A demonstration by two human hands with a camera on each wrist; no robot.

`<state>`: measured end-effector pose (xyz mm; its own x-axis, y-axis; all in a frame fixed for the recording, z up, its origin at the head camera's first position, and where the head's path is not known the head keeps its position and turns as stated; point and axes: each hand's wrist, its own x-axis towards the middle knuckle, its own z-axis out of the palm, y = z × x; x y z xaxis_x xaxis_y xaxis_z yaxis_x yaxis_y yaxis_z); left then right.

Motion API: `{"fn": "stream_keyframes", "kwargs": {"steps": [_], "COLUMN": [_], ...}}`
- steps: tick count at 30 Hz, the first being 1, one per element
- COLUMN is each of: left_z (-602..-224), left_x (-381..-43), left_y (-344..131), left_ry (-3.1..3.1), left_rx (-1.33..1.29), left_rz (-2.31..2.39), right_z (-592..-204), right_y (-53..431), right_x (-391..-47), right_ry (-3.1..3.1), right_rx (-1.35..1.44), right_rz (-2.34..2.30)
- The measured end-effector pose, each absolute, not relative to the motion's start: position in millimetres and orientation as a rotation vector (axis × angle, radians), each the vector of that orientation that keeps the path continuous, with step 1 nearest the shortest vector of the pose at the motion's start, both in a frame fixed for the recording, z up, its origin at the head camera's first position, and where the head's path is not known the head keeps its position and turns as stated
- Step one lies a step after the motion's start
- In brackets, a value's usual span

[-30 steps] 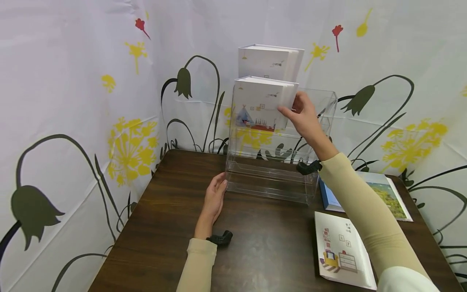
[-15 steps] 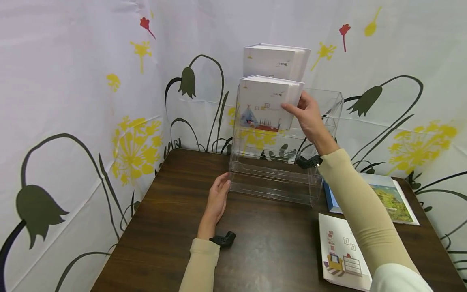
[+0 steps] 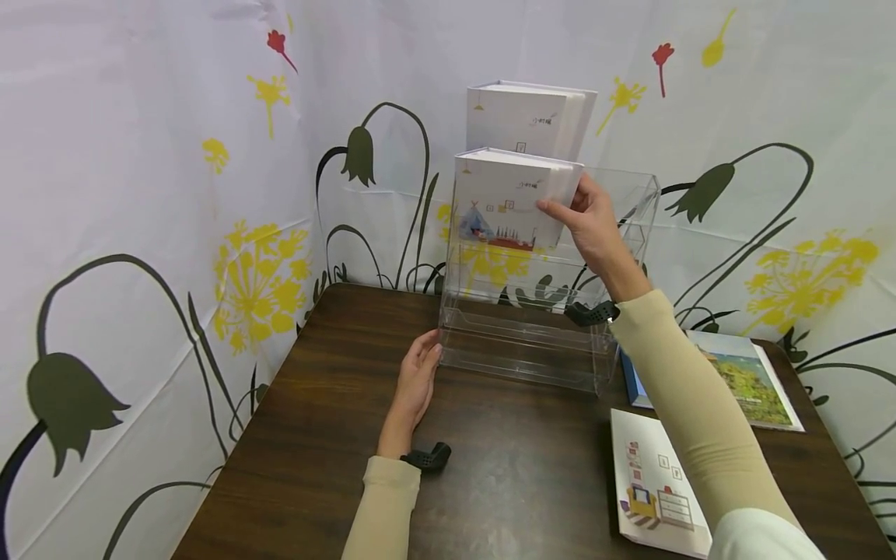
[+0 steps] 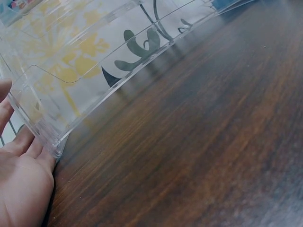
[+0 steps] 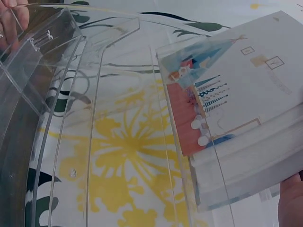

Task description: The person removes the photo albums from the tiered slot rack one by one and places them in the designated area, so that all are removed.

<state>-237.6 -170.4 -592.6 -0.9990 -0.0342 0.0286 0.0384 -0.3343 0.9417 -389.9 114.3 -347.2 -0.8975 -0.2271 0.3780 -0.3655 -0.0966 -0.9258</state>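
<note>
My right hand (image 3: 591, 222) pinches the right edge of a thick white book (image 3: 500, 187), thumb on the front cover. This book has a blue tent drawing and stands nearly upright in the upper front of a clear plastic rack (image 3: 518, 369). Seen from the right wrist, the book (image 5: 241, 90) shows its lower cover behind a clear front lip. A second white book (image 3: 518, 117) stands higher, behind it. My left hand (image 3: 418, 373) rests against the rack's lower left corner; in the left wrist view that hand's palm (image 4: 26, 184) is beside the corner, fingers along the side.
On the dark wooden table (image 3: 518, 474), another white book (image 3: 661, 486) lies at the front right. Behind the right arm are a blue book (image 3: 635, 383) and a book with a yellow-green landscape cover (image 3: 752, 385). A flower-patterned curtain (image 3: 392, 47) hangs behind the table.
The front book has shifted slightly down and left in the rack, its top edge leaning a little forward, with my right hand still on it. My left hand stays at the corner.
</note>
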Motion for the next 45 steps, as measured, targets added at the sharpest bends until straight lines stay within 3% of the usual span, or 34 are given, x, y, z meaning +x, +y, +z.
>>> {"fn": "stream_keyframes", "kwargs": {"steps": [21,33,45], "left_z": [-594.4,-594.9,-598.2], "left_x": [-240.6,-245.7,-253.8], "left_y": [-165.4,-173.2,-177.1], "left_ry": [-1.815,-1.82,-1.798], "left_rx": [-0.021,-0.01,-0.014], "left_rz": [-2.533,-2.527,-2.527], "right_z": [-332.8,-337.5,-376.2], "right_y": [145.2,196.1,252.5], "right_x": [-358.8,-301.0,-228.1], "right_ry": [-1.795,-1.619,-1.647], "right_rx": [0.684,0.719,0.483], "right_rz": [2.114,2.139,2.157]}}
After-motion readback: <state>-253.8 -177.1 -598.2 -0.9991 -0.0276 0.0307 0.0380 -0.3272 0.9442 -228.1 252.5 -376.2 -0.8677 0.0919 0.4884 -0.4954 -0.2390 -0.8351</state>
